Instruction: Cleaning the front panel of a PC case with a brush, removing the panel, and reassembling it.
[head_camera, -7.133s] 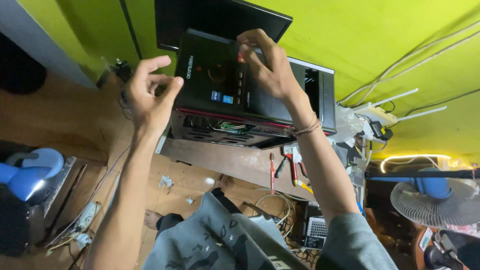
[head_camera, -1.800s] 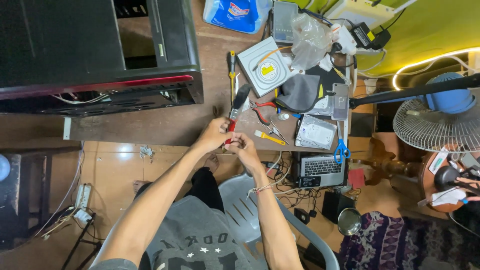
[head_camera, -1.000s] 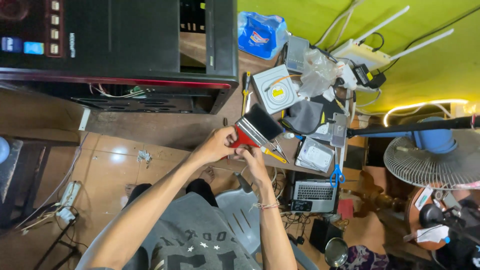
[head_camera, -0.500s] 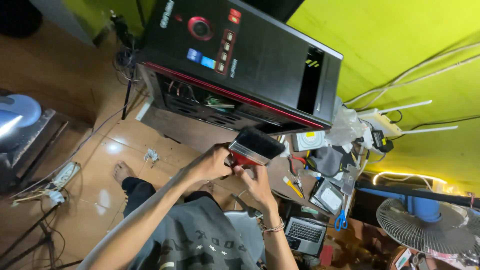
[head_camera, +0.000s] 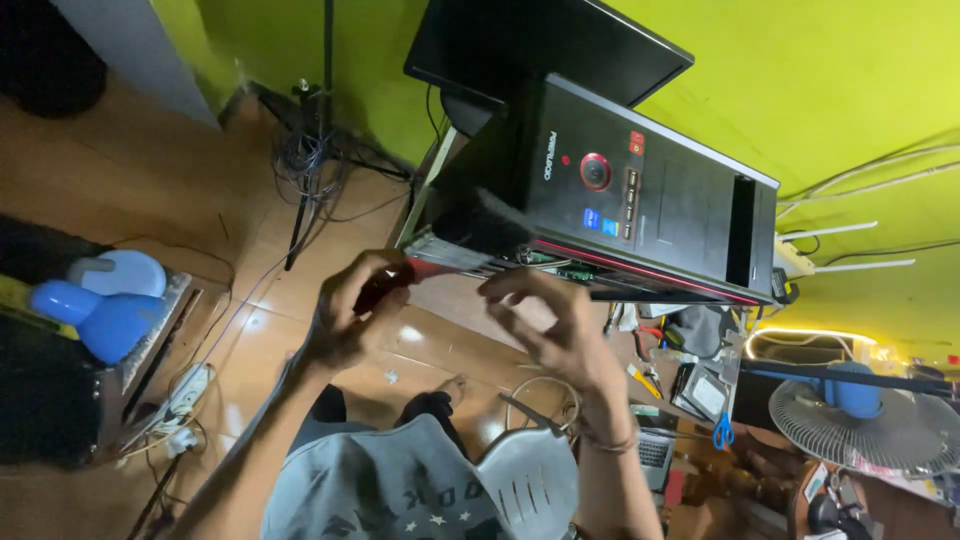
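Head cam: left hand (head_camera: 352, 318) clamped on the red handle of a paintbrush (head_camera: 470, 235) at the PC case (head_camera: 620, 200), right hand (head_camera: 550, 320) loose, empty; light, soft bristles, grip the handle.

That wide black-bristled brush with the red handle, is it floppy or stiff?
The wide black-bristled brush with the red handle probably has soft, bendy bristles. Its handle looks rigid, gripped in the left hand. One hand carries it, so it is likely light.
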